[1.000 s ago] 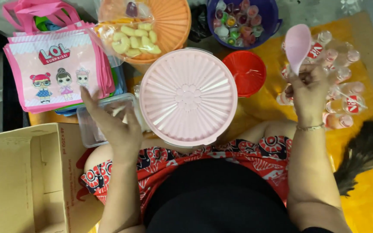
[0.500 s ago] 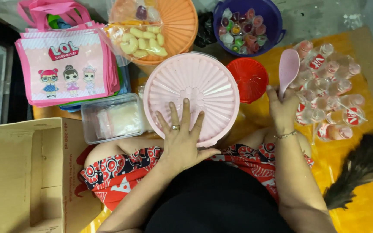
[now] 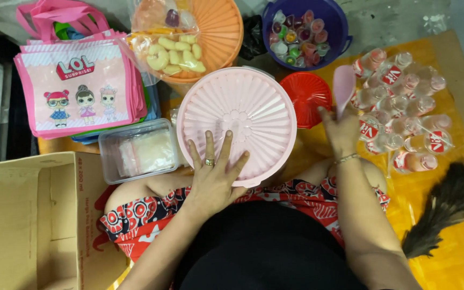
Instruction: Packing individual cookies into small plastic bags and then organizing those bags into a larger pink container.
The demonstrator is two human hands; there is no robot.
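Under the left hand (image 3: pixel 214 180) sits the big pink ribbed lid (image 3: pixel 237 124), closed on its round container and resting against the person's lap; by the look of it nothing is being scooped out yet, so the work seems to be at an early stage, with the lid on. Beyond the fingertips, an orange basket (image 3: pixel 221 27) holds a clear bag of pale puffed snacks (image 3: pixel 174 53). Off to that hand's outer side lies a pink cartoon tote bag (image 3: pixel 79 88), and nearer, just beside the thumb side of the lid, a clear plastic box (image 3: pixel 138 150). An open cardboard carton (image 3: pixel 25 215) stands lower down, unfilled as far as I can see.

Now the hands: the left one lies flat, fingers spread wide, palm pressing the lid's near edge, gripping nothing. The right hand (image 3: pixel 342 129) is closed round the handle of a pink scoop (image 3: pixel 343 86), blade up, just beside a red lid (image 3: pixel 307 96), with small sealed drink cups (image 3: pixel 398 107) beyond it.
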